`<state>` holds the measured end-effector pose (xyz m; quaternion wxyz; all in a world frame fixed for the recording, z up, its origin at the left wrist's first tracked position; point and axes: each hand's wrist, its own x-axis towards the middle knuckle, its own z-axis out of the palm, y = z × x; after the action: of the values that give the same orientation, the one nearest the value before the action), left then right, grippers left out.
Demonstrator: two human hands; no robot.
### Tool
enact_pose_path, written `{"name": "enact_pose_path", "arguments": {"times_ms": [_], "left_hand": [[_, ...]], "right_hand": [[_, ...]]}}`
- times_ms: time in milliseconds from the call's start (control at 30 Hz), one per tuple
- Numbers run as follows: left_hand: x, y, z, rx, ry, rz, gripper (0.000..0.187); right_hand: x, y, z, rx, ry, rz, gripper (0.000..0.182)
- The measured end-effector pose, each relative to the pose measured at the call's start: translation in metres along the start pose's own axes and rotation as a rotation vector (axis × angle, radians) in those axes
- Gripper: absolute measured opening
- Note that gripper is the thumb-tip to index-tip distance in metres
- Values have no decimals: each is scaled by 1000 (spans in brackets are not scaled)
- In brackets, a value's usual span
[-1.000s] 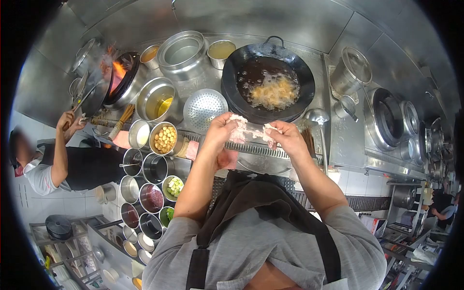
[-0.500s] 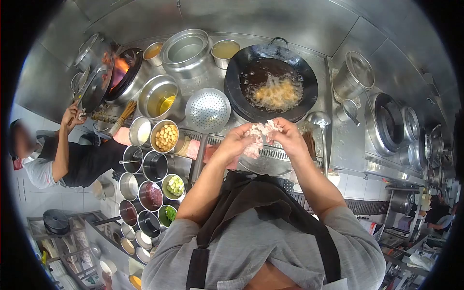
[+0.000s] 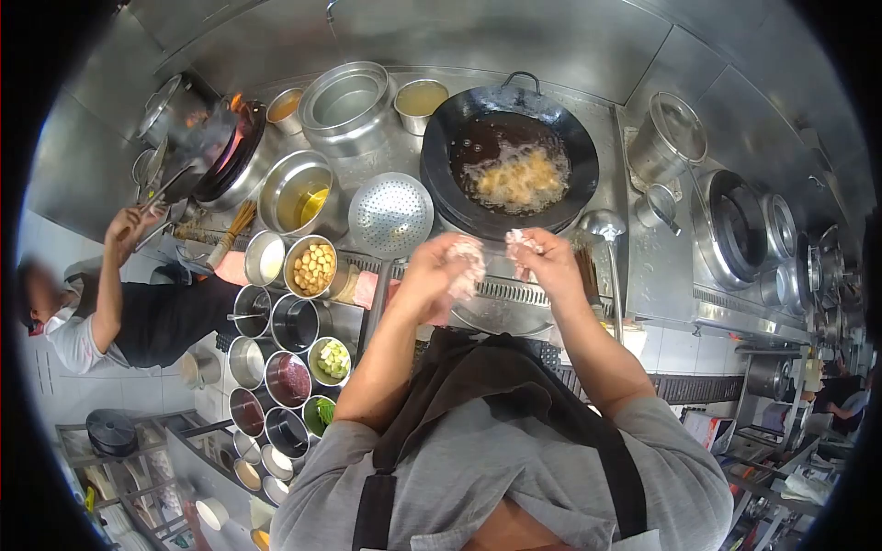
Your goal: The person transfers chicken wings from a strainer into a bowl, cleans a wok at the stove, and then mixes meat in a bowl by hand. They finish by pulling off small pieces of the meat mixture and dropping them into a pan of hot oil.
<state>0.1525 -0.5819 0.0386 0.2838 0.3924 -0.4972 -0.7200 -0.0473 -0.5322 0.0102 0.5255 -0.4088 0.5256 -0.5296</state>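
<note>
My left hand [image 3: 424,277] is closed around a clump of pale pink, floury-looking raw meat [image 3: 469,264]. A smaller piece of similar meat [image 3: 522,242] is pinched in the fingers of my right hand [image 3: 555,263]. Both hands are apart, just in front of a black wok [image 3: 439,188]. Golden pieces [image 3: 519,180] bubble in the wok's dark oil. Left of the wok lies a perforated skimmer [image 3: 390,213], its handle running toward me. A metal ladle [image 3: 604,226] rests to the right.
Metal pots hold yellow oil [image 3: 312,206], fried chunks [image 3: 313,268], chopped green vegetable [image 3: 331,359] and other ingredients at my left. A co-worker's hand [image 3: 130,226] grips a utensil by a second wok over flames [image 3: 236,103]. More pots and a burner [image 3: 735,220] stand right.
The meat between my hands has parted into two portions. My hands have moved slightly apart. At far left the co-worker's wok and arm have shifted, and less flame shows.
</note>
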Motion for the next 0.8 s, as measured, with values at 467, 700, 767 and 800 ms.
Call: {"name": "enact_pose_path", "arguments": {"times_ms": [467, 700, 767, 800], "left_hand": [[18, -43, -43, -166, 141, 46, 17], [12, -38, -48, -182, 184, 53, 13], [11, -42, -52, -201, 195, 66, 13], [9, -42, -53, -199, 206, 52, 13]], "right_hand": [[33, 53, -63, 1, 176, -107, 42], [44, 13, -54, -322, 156, 56, 38], [62, 21, -54, -451, 179, 57, 38], [70, 21, -52, -579, 209, 56, 37]]}}
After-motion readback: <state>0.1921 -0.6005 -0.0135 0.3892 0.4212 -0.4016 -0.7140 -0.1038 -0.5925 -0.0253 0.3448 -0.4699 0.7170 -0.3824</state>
